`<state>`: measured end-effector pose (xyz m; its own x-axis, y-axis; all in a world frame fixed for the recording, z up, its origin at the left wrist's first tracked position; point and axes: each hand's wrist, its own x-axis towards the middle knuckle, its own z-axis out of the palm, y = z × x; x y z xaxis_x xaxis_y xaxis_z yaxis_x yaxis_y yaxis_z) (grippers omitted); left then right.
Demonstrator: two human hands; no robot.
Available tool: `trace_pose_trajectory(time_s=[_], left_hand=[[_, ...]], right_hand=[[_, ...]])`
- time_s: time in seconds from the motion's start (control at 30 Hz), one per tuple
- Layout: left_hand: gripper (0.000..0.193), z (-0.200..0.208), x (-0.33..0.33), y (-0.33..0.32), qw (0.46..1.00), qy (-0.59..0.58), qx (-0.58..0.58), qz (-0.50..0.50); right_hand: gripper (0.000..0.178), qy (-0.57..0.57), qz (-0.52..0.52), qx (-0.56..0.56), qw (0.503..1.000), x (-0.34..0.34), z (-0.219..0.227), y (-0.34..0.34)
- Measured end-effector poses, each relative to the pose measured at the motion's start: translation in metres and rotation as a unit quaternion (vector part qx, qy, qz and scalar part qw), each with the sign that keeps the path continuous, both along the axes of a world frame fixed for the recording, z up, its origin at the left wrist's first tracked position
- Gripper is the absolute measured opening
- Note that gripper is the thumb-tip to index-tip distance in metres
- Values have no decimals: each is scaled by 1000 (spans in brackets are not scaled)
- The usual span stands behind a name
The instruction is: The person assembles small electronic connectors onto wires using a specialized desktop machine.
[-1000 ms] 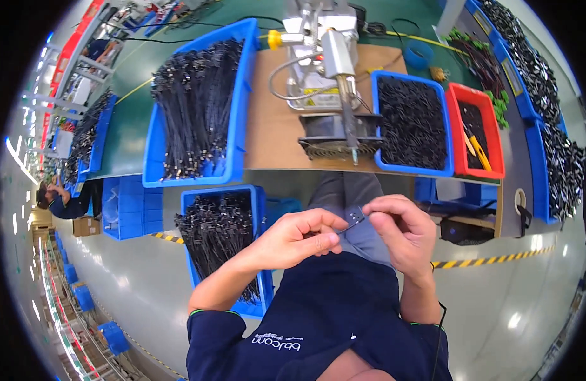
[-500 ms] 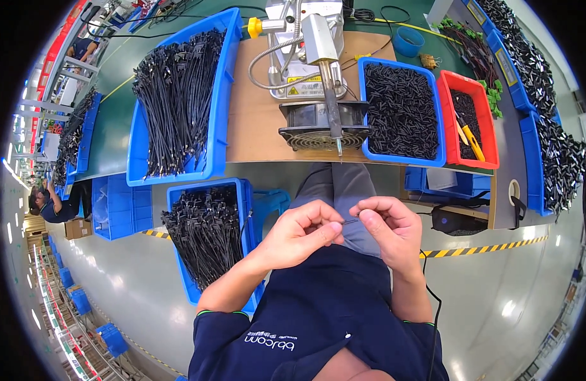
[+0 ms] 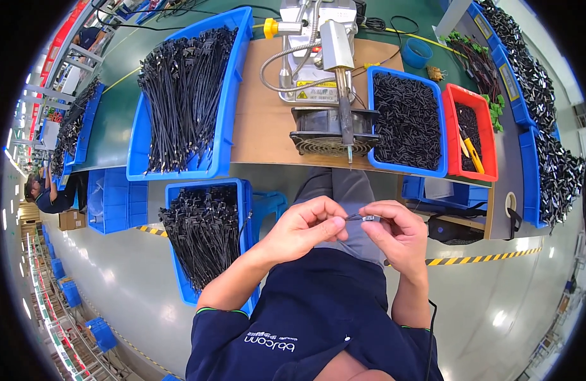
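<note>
The left hand [image 3: 306, 225] pinches a thin black cable [image 3: 354, 217] between thumb and finger. The right hand [image 3: 404, 235] pinches it too, by a small silver plug [image 3: 369, 218]. The cable lies in the short gap between the two grips. Ahead of the grips sits a black fan [image 3: 318, 122]. Ahead and left is a blue bin [image 3: 226, 140] of black cables [image 3: 188, 101]; ahead and right, a blue tray [image 3: 407, 168] of little black tubes [image 3: 407, 120].

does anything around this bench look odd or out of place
Green leaves sit by the far right corner of the red bin, an odd sight on a workbench. Inside that bin, a yellow-handled tool lies on loose black pieces, perhaps misplaced.
</note>
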<state>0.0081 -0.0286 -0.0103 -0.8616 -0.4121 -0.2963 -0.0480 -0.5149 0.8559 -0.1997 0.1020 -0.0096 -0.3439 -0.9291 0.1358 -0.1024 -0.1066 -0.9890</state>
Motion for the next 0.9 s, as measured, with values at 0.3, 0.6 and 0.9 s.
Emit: trace_pose_trajectory(time_s=[0.3, 0.6, 0.9], left_hand=[[29, 14, -22, 5, 872, 2, -469, 140], [15, 16, -27, 9, 880, -27, -449, 150], [9, 15, -29, 13, 928, -72, -341, 129]], right_hand=[[22, -91, -35, 5, 995, 11, -13, -2], [23, -115, -42, -4, 992, 14, -11, -1], [23, -142, -36, -28, 989, 16, -10, -2]])
